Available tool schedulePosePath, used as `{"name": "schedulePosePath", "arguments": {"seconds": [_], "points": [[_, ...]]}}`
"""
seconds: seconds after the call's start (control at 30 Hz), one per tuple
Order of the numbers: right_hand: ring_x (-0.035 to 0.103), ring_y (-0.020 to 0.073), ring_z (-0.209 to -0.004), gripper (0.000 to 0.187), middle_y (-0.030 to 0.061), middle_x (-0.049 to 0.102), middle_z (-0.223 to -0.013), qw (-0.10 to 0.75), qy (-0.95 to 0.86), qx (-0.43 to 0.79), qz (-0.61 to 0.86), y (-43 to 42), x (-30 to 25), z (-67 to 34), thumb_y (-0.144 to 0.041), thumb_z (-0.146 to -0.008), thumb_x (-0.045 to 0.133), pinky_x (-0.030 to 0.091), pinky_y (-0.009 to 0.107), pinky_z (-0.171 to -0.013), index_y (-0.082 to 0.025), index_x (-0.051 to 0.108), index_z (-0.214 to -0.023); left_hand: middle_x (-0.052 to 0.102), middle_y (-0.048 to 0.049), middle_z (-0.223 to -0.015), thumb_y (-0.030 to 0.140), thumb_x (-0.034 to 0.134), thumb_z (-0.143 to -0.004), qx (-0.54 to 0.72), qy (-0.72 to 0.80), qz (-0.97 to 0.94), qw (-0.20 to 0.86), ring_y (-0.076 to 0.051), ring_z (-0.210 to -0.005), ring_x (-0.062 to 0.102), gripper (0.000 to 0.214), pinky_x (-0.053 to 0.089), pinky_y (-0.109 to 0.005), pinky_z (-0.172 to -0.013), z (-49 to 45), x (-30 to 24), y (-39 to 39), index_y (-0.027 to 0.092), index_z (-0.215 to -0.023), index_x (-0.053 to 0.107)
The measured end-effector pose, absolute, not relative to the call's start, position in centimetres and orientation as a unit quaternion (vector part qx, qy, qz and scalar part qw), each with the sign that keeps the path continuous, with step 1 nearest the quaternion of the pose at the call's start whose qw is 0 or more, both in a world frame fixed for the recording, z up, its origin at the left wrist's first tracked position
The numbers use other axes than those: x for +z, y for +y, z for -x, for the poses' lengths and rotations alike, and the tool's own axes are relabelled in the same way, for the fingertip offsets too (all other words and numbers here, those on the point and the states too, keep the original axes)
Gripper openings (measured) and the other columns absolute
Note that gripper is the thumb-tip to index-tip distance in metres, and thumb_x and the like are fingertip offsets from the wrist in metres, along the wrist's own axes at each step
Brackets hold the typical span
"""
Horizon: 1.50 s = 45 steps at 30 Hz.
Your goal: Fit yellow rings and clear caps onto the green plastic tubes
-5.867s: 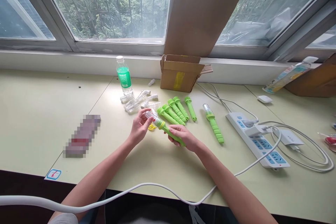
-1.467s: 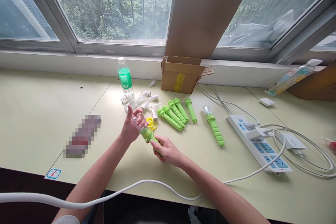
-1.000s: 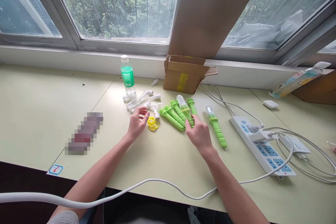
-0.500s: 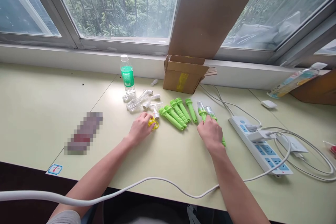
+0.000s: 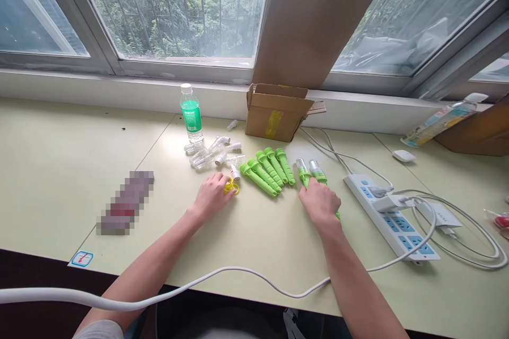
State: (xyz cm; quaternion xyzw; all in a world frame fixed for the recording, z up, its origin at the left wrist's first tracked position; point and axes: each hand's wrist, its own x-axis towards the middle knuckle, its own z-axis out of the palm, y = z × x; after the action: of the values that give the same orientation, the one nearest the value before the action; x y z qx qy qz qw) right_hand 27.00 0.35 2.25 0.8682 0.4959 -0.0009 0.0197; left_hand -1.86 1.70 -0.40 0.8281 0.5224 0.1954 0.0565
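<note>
My left hand point(image 5: 210, 195) rests on the table with curled fingers closed on a small bundle of yellow cord point(image 5: 231, 186). Just beyond it lie several clear plastic caps with white ends point(image 5: 201, 159). In the middle, several green plastic handles point(image 5: 260, 179) lie side by side, slanted. My right hand point(image 5: 320, 202) is closed over two green sticks with clear ridged tops point(image 5: 317, 169). Its fingers hide most of their lower parts, so I cannot tell how firmly each is held.
Behind stand a bottle with a green label point(image 5: 192, 115) and an open cardboard box point(image 5: 274, 114). To the right lies a white power strip point(image 5: 392, 217) with plugs and cables. A white cable point(image 5: 238, 270) crosses near the front edge. A blurred-out object point(image 5: 127, 204) lies at left.
The rightmost green handle in the row lies closer to the others, further left. My right hand stays over the two capped sticks, and my left hand stays at the yellow cord.
</note>
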Motion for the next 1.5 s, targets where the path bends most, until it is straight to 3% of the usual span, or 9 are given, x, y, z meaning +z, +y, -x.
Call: {"name": "schedulePosePath", "arguments": {"seconds": [0.23,0.4,0.53,0.8,1.23,1.5], "points": [[0.066,0.0307,-0.084,0.028,0.0163,0.066,-0.091,0.004,0.5,0.04,-0.865,-0.1,2.4,-27.0,-0.034,-0.089,0.052,0.047,0.037,-0.065,-0.014,0.06,-0.107,0.06,-0.0055,-0.096,0.032,0.051,-0.09,0.175,0.525,-0.832,0.04,-0.02,-0.088,0.059,0.018,0.046,-0.032,-0.076,1.7,-0.2,1.5,0.02,-0.103,0.057],[0.06,0.0299,-0.09,0.031,0.016,0.065,-0.096,-0.072,0.54,0.125,-0.829,-0.2,2.0,-26.7,-0.032,-0.09,0.05,0.041,0.033,-0.064,-0.016,0.059,-0.116,0.061,-0.0057,-0.095,0.027,0.049,-0.09,0.165,0.527,-0.833,0.02,-0.02,-0.086,0.059,0.017,0.046,-0.032,-0.073,1.7,-0.1,1.5,0.02,-0.104,0.057],[0.052,0.0305,-0.1,0.029,0.0152,0.067,-0.099,-0.114,0.592,0.166,-0.781,0.0,1.3,-26.1,-0.023,-0.092,0.045,0.037,0.035,-0.071,-0.017,0.063,-0.113,0.061,-0.0056,-0.093,0.026,0.05,-0.09,0.173,0.521,-0.836,0.004,-0.02,-0.085,0.06,0.016,0.046,-0.031,-0.074,1.7,0.2,1.4,0.02,-0.103,0.057],[0.044,0.0323,-0.111,0.028,0.0135,0.069,-0.105,-0.073,0.625,0.123,-0.768,0.3,0.7,-25.8,-0.02,-0.091,0.042,0.026,0.048,-0.09,-0.018,0.067,-0.104,0.064,-0.005,-0.091,0.022,0.047,-0.091,0.206,0.508,-0.836,0.005,-0.02,-0.082,0.061,0.018,0.047,-0.03,-0.071,1.7,0.5,1.3,0.021,-0.106,0.057],[0.049,0.0326,-0.1,0.03,0.0192,0.063,-0.1,-0.042,0.594,0.129,-0.793,0.8,0.8,-25.0,-0.017,-0.09,0.038,0.033,0.04,-0.079,-0.01,0.058,-0.111,0.068,-0.0061,-0.1,0.019,0.041,-0.094,0.276,0.47,-0.838,0.02,-0.019,-0.091,0.065,0.027,0.05,-0.032,-0.081,1.6,0.3,1.1,0.02,-0.118,0.054],[0.051,0.0328,-0.097,0.026,0.0196,0.063,-0.096,-0.039,0.585,0.119,-0.801,0.7,0.4,-25.1,-0.019,-0.088,0.041,0.035,0.04,-0.08,-0.008,0.064,-0.094,0.069,-0.0056,-0.097,0.022,0.043,-0.094,0.283,0.469,-0.836,0.018,-0.019,-0.089,0.065,0.027,0.05,-0.031,-0.079,1.6,0.5,1.1,0.02,-0.119,0.053]]}}
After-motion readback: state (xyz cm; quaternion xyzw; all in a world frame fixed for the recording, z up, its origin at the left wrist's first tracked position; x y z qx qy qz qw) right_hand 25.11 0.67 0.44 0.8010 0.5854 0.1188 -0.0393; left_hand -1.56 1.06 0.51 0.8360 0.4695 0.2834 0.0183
